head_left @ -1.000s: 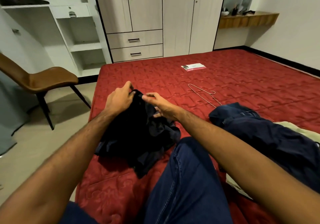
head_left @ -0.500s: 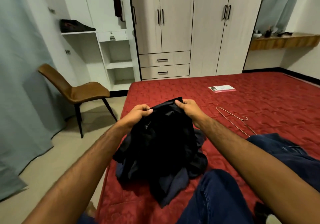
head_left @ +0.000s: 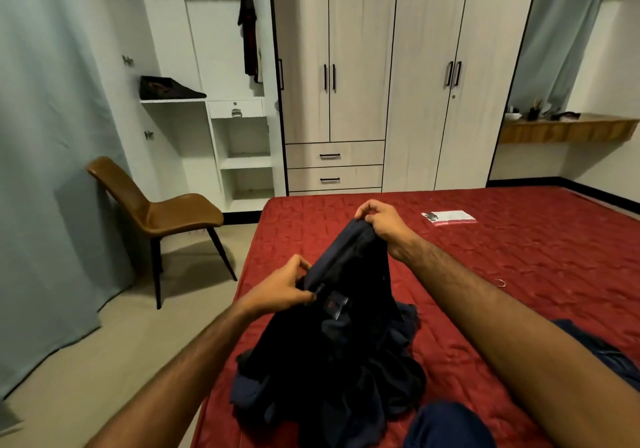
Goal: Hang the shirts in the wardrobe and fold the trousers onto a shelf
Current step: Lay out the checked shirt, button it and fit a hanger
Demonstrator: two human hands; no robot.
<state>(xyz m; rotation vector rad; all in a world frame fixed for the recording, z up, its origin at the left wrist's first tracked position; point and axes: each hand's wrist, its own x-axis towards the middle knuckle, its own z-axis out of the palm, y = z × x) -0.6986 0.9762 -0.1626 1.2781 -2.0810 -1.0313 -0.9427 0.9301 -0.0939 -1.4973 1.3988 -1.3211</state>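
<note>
Dark garment (head_left: 343,337) now higher vs 0.5 s ago, left hand (head_left: 280,292) & right hand (head_left: 381,226) both pinching its top edge.

The wire hanger (head_left: 499,282) is almost wholly hidden behind the right forearm. The print on the dark garment's label (head_left: 335,304) cannot be read. The small items on the wooden wall shelf (head_left: 568,129) cannot be identified.

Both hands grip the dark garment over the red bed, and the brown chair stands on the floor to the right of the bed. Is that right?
Not quite. The head view shows the brown chair on the floor to the left of the red bed, not the right. The rest holds: the left hand and right hand both grip the dark garment over the bed.
</note>
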